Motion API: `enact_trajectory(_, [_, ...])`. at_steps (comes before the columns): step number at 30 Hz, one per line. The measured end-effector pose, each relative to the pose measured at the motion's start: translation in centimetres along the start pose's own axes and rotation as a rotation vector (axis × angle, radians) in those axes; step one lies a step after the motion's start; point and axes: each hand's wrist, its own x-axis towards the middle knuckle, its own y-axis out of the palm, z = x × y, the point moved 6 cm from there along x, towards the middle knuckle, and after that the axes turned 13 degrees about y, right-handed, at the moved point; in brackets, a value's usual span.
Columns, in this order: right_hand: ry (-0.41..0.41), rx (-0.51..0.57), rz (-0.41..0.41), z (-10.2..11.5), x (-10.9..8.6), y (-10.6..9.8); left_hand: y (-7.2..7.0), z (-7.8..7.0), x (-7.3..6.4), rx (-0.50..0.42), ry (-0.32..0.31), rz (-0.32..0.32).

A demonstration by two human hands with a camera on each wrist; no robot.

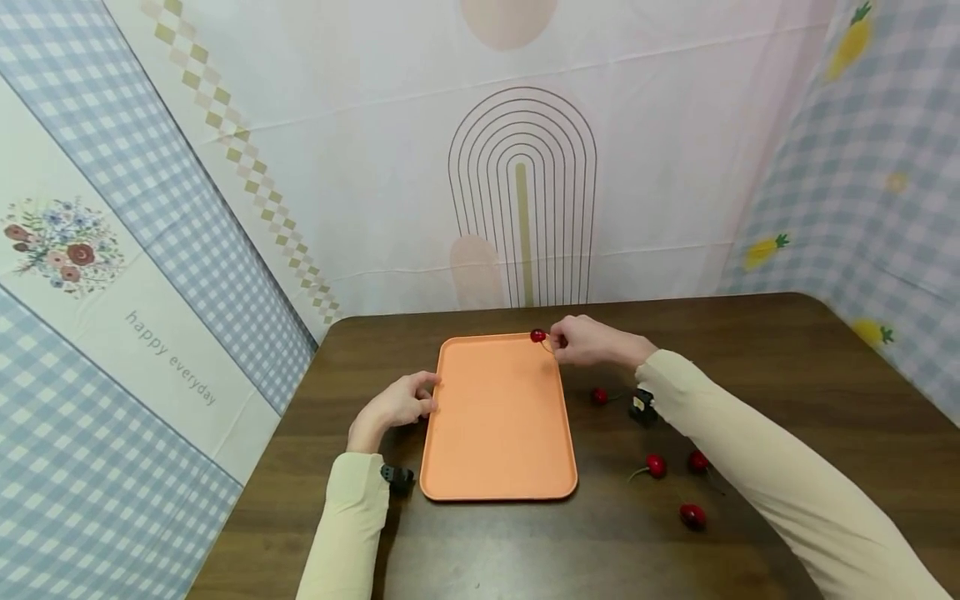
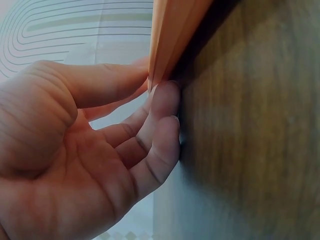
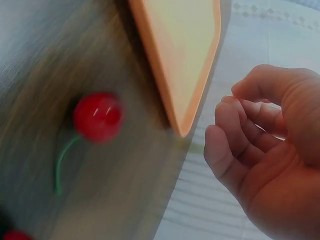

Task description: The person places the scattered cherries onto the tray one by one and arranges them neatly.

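An orange rectangular tray [image 1: 498, 417] lies on the dark wooden table. At its left edge is my left hand [image 1: 401, 402]; in the left wrist view the thumb [image 2: 107, 82] lies on the tray's rim [image 2: 172, 40] and curled fingers meet it from the side. My right hand [image 1: 588, 340] pinches a red cherry [image 1: 537, 335] by its thin stem, over the tray's far right corner. In the right wrist view the thumb and fingertips of the right hand [image 3: 270, 145] come together, and the held cherry is mostly hidden behind them.
On the table [image 1: 622, 542] right of the tray lie several stemmed cherries: one close to the tray [image 1: 600, 396], others nearer the front, such as a cherry [image 1: 656, 466] with its stem to the left. A patterned cloth [image 1: 375, 167] hangs behind the table.
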Motion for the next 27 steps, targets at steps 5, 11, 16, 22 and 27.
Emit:
enact_trajectory(5, [-0.004,0.02,0.043,1.7,0.8,1.1,-0.1,-0.1,-0.1,-0.011,0.003,-0.003])
enact_trajectory(11, [-0.001,0.03,0.068,3.5,1.6,2.7,0.0,-0.1,-0.1,-0.009,0.004,-0.01])
enact_trajectory(16, [-0.002,0.061,0.098,4.8,2.0,4.0,0.0,-0.3,0.1,-0.001,0.005,-0.008])
enact_trajectory(22, [-0.039,0.036,0.086,6.3,2.3,5.3,0.0,-0.1,0.1,0.01,-0.013,-0.013])
enact_trajectory(27, [-0.022,0.06,0.099,6.8,2.5,6.3,0.0,0.1,0.1,0.01,-0.016,-0.019])
